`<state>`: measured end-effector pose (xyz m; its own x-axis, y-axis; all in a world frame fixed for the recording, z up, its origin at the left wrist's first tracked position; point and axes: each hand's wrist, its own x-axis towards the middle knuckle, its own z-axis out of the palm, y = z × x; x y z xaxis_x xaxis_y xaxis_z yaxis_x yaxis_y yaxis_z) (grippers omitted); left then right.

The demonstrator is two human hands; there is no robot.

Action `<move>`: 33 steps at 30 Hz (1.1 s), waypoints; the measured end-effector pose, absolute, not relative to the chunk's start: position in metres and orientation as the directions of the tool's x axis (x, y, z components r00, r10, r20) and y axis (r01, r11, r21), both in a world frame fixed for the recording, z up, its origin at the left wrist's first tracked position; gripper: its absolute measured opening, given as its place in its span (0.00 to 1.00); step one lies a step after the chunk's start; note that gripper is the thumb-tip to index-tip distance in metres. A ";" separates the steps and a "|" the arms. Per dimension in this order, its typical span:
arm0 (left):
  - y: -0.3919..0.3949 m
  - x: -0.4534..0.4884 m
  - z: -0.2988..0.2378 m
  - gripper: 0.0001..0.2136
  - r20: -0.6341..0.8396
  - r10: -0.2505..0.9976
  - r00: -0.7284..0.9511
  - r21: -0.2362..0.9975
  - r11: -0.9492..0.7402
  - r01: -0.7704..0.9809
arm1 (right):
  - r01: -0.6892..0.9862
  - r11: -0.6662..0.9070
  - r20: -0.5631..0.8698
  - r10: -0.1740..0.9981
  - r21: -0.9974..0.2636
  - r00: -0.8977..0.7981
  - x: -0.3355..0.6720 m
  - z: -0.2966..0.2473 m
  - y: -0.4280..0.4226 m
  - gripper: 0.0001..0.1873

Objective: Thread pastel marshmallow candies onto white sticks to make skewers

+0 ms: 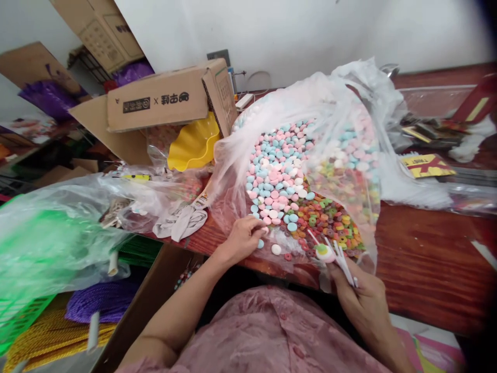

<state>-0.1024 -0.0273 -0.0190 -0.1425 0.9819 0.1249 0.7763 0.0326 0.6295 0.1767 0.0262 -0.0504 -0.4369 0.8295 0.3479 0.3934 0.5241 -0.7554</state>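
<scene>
My left hand (244,239) is closed in a pinch at the near edge of a pile of pink, white and blue candies (277,178), a small pinkish candy (265,229) at its fingertips. Several thin white sticks (341,259) are gripped in my right hand (363,292). One of them carries small stacked pieces (324,253) in green, yellow, white and pink. Between my hands and the pastel pile lie colourful ring-shaped gummies (326,217). Both heaps rest on a spread clear plastic bag (373,228), which partly covers them on the right.
A cardboard box (155,103) with a yellow wavy-edged dish (196,142) stands at the back left. A grey glove (182,223) lies on the reddish wooden table (435,259). Bundles of purple cord (95,300) sit below left. Yellow packaging (429,166) is at right.
</scene>
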 end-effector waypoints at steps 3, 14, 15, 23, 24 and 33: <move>-0.028 -0.085 -0.021 0.05 0.124 0.992 0.019 0.605 -0.091 0.791 | 0.396 0.477 0.302 0.852 -0.785 -0.428 0.183 -0.053 0.027 0.12; -0.034 -0.072 -0.035 0.09 0.404 0.908 0.108 0.403 -0.283 0.870 | 0.390 0.445 0.298 0.875 -0.806 -0.382 0.179 -0.049 0.024 0.12; -0.030 -0.076 -0.032 0.09 0.447 0.894 0.039 0.444 -0.260 0.858 | 0.394 0.453 0.311 0.874 -0.800 -0.373 0.179 -0.051 0.024 0.12; 0.011 -0.073 -0.026 0.10 0.470 0.883 0.004 0.455 -0.246 0.856 | 0.370 0.494 0.377 0.859 -0.787 -0.346 0.173 -0.048 0.027 0.14; 0.014 -0.067 -0.030 0.11 0.433 0.900 0.044 0.429 -0.248 0.869 | 0.367 0.480 0.375 0.870 -0.797 -0.321 0.173 -0.048 0.027 0.13; 0.020 -0.046 -0.047 0.12 0.323 0.940 0.108 0.264 -0.199 0.944 | 0.384 0.442 0.320 0.884 -0.811 -0.341 0.184 -0.058 0.027 0.12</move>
